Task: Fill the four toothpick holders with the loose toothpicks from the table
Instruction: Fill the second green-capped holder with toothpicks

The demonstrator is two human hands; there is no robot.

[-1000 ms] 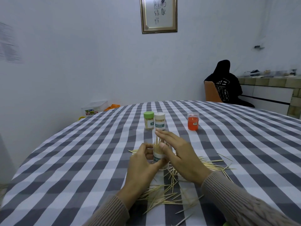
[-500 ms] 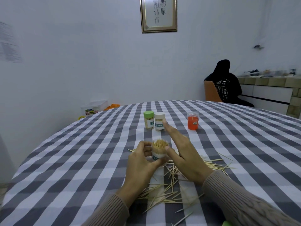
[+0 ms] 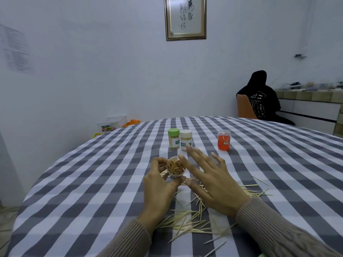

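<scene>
My left hand (image 3: 159,184) grips a clear open toothpick holder (image 3: 176,168), tilted toward me and packed with toothpicks. My right hand (image 3: 213,179) hovers just to its right with fingers spread and straight, the index fingertip near the holder's rim. Loose toothpicks (image 3: 189,221) lie scattered on the checked tablecloth (image 3: 83,191) under and in front of both hands. Further back stand a green-lidded holder (image 3: 174,138), a cream-lidded holder (image 3: 186,140) and an orange holder (image 3: 224,140).
A person in black (image 3: 261,101) sits on an orange chair beyond the table at the right. A plastic box (image 3: 111,124) lies by the wall at the left. A framed picture (image 3: 185,17) hangs on the wall.
The holder has been tipped toward me, showing its full mouth. My right hand has let go of the toothpicks and drawn back with fingers spread.
</scene>
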